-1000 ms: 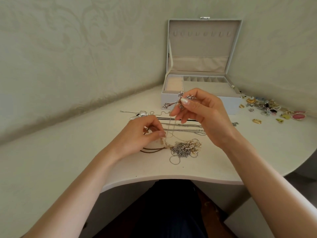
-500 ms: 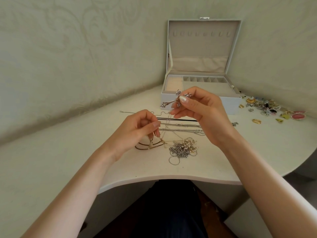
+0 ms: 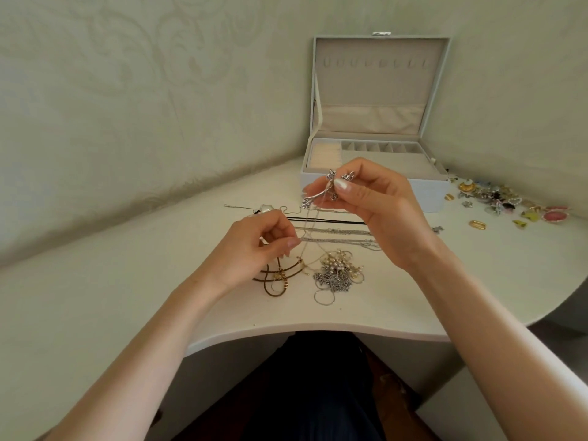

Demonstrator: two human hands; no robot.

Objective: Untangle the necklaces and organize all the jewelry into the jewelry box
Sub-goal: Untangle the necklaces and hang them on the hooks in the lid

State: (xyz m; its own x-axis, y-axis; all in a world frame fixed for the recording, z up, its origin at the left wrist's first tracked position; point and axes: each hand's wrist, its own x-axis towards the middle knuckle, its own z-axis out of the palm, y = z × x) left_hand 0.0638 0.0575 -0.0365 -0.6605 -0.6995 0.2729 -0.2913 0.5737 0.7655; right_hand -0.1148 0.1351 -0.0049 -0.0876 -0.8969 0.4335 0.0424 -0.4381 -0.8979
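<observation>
My left hand [image 3: 254, 249] has come up off the worktop [image 3: 159, 281] since a second ago. It has drawn the brown cord necklace [image 3: 276, 278] out toward 7 o'clock, clear of the pile. Its fingers are curled together and, as far as I can tell, pinch that cord at its upper end. My right hand [image 3: 375, 211] has barely shifted. Thumb and fingertips are clamped on the silver branch pendant [image 3: 321, 192], held above the worktop just in front of the box. Its thin chain [image 3: 307, 230] runs down toward my left fingertips, so I judge these two pieces are what I am parting.

Below the hands, at 6 o'clock, the pearl and silver cluster [image 3: 337, 272] is still knotted with loops of chain. Behind it the black cord [image 3: 318, 220] and the straight silver chains [image 3: 337, 232] lie side by side, seemingly already freed. A white pendant [image 3: 265, 208] sits at 10 o'clock.

The jewelry box [image 3: 426, 195] stands open at 12 o'clock, and I see no piece in its compartments. The small pieces [image 3: 496, 202] lie heaped at 2 o'clock, unsorted. I judge the task barely begun: most of the untangling and all the storing remain.
</observation>
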